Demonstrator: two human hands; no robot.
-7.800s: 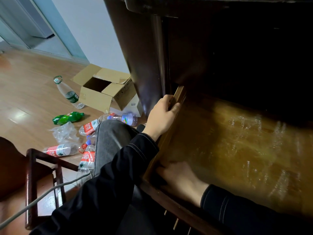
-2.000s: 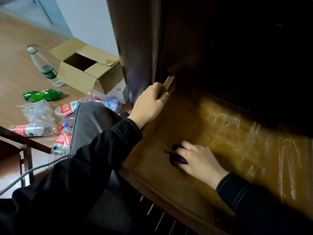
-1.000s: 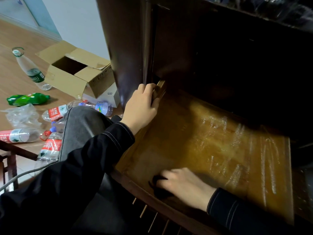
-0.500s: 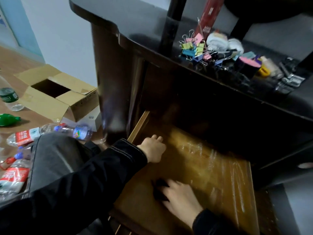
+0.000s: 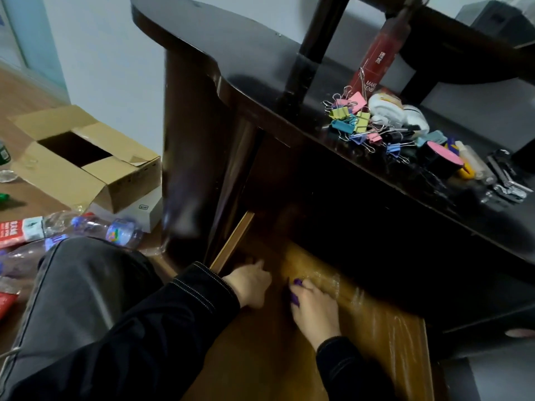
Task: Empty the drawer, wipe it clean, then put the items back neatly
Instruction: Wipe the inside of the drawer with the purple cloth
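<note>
Both hands now sit in the bare drawer (image 5: 376,342) at 6 o'clock, left hand (image 5: 249,285) off its rail (image 5: 231,241), fingers too blurred to read, right hand (image 5: 314,309) with fingers clamped on a purple cloth (image 5: 296,292), wiping seemingly unfinished, binder clips (image 5: 351,123) waiting on the desk (image 5: 246,62).

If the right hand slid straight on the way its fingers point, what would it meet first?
Probably nothing soon: the right hand, holding the purple cloth, points along the drawer floor toward its dark back, passing close beside the left hand. Depth there is unclear.
</note>
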